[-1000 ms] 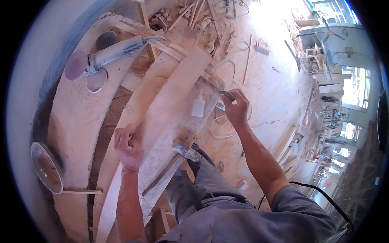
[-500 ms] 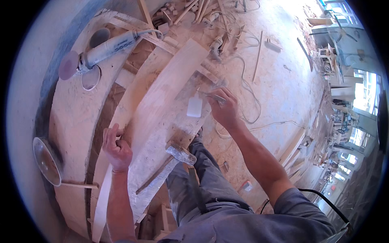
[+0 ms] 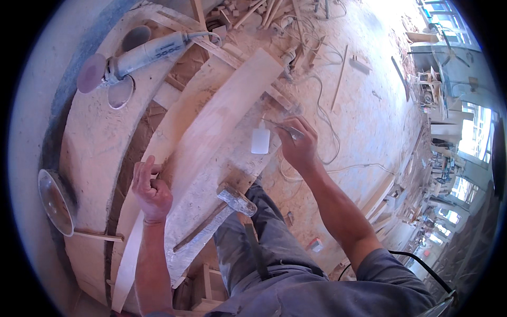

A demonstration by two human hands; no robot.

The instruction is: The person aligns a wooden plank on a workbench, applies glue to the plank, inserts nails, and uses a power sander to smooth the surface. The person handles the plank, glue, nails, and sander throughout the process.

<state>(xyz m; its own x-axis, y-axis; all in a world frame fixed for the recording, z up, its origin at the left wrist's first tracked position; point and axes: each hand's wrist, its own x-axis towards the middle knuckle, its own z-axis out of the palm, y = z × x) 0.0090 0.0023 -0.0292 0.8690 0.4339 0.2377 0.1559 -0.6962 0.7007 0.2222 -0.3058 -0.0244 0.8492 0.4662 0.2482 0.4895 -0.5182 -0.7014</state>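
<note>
Bench: rough, pale slabs (image 3: 232, 153) with a dark gap running between two of them, everything coated in dust.
Long board: a pale, gently curved piece of wood (image 3: 227, 108) lying lengthwise across the middle of the bench.
Power tool: a grey-bodied one (image 3: 148, 55) with a pinkish round disc (image 3: 91, 73), lying on the far-left slab.
Hammer: on the near slab (image 3: 236, 198), its handle pointing toward the lower left.
Room: a dusty floor (image 3: 322, 211) with wood offcuts (image 3: 251, 14) toward the top, a wall (image 3: 31, 121) on the left and bright windows (image 3: 477, 127) on the right.
Right hand: thumb and fingers (image 3: 301, 140) pinch a thin grey tool (image 3: 285, 128), which points left above the bench, near a white bottle (image 3: 260, 141).
Left hand: fingers (image 3: 152, 193) partly curled, with a gap by the thumb, at the long board's left edge; whether it grips anything, I cannot tell.
</note>
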